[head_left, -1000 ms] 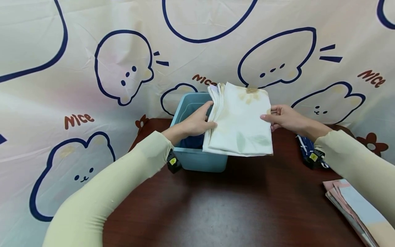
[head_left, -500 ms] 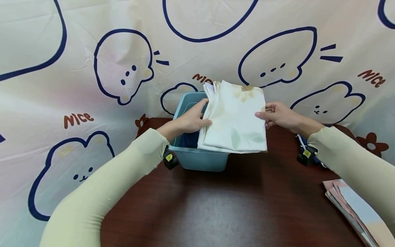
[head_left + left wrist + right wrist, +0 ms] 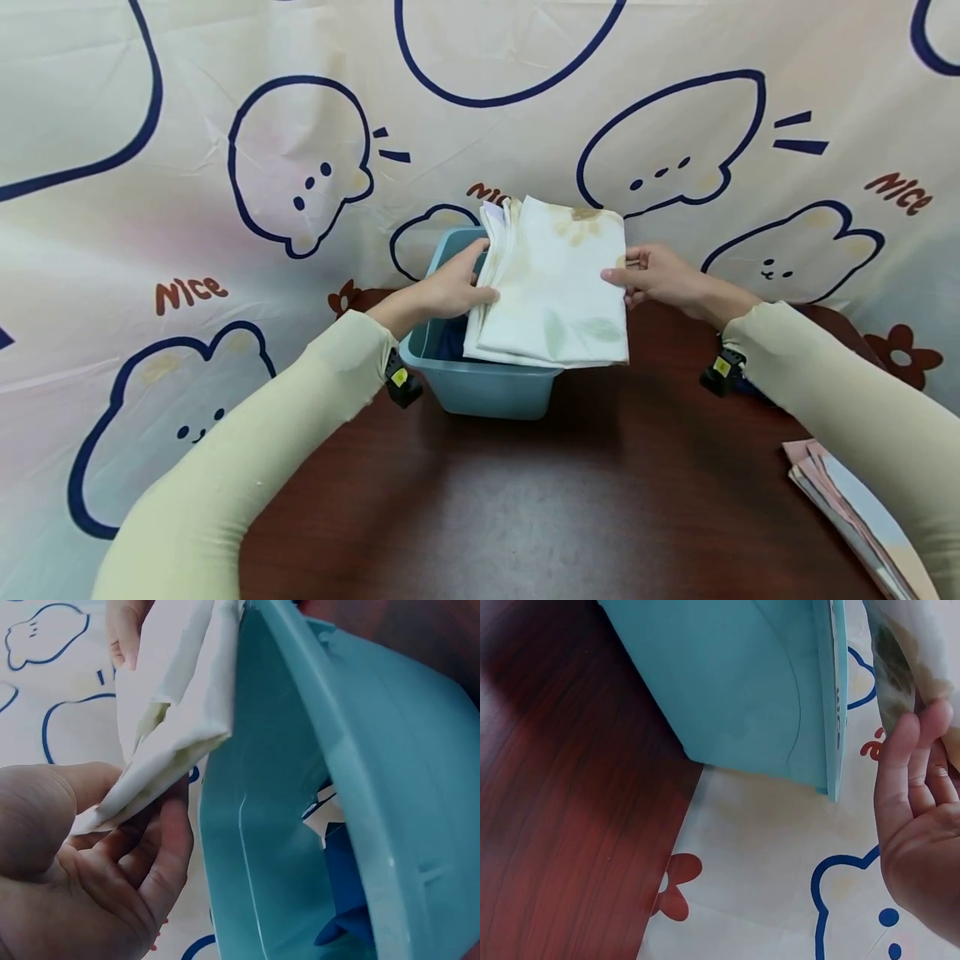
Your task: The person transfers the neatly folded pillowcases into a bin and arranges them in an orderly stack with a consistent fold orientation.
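Note:
A folded white cloth with a faded yellow flower and green leaves is held up between both hands. My left hand pinches its layered left edge, thumb in front and fingers behind, as the left wrist view also shows. On the opposite edge my right hand grips the cloth, thumb on its front face. The cloth overlaps the right part of a blue plastic bin in the head view. Inside the bin lies dark blue fabric, with a small pale piece beside it.
The bin stands on a dark red-brown wooden table against a cartoon-printed curtain. A folded pink, grey and light-blue cloth lies at the right front. Something navy lies partly hidden under the right forearm.
Both hands have carried the folded white cloth leftward, further over the blue bin. Their hold on its two edges looks the same.

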A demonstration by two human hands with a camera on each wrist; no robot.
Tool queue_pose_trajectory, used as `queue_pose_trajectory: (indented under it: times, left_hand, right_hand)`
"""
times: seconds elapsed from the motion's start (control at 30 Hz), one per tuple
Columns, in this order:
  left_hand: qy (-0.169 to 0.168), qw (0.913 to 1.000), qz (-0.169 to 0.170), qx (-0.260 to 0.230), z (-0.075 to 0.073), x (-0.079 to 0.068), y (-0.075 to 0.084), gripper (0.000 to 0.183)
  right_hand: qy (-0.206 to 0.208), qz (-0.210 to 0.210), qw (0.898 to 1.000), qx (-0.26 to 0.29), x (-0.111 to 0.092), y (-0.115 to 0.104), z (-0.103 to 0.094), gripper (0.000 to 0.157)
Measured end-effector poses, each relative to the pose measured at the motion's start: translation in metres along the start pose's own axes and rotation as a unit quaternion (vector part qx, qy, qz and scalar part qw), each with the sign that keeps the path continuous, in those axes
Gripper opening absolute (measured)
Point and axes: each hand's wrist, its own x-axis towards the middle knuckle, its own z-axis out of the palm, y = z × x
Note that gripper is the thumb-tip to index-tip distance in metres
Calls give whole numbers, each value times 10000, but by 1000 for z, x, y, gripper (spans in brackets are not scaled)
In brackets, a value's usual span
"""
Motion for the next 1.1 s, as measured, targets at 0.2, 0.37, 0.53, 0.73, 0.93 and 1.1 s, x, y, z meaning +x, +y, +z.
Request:
queue_pose_trajectory:
  times: [0.2,0.37,0.53,0.73,0.93,1.1]
  left_hand:
    - [42,10000,-83,-10,-7,1,1,79]
    - [35,9997,-227,-3,-13,0,2,81]
    - [56,9994,-323,63,-17,0,0,81]
    - [6,9994,-295,165,-25,-2,-5,80]
    - [-13,9988,-371,320,-35,-2,-6,80]
    - [-9,9987,-391,316,-39,0,-11,78]
  right_hand:
    - [-46,25,9999,135,5,-4,1,43]
    - [-21,-42,9999,129,8,-10,3,39]
    - [-48,-30,9999,119,12,-14,6,38]
    - [-97,-51,9999,93,18,-18,11,36]
    - [-126,-53,9998,145,24,-24,15,33]
    - [-143,-74,9994,293,27,-29,20,33]
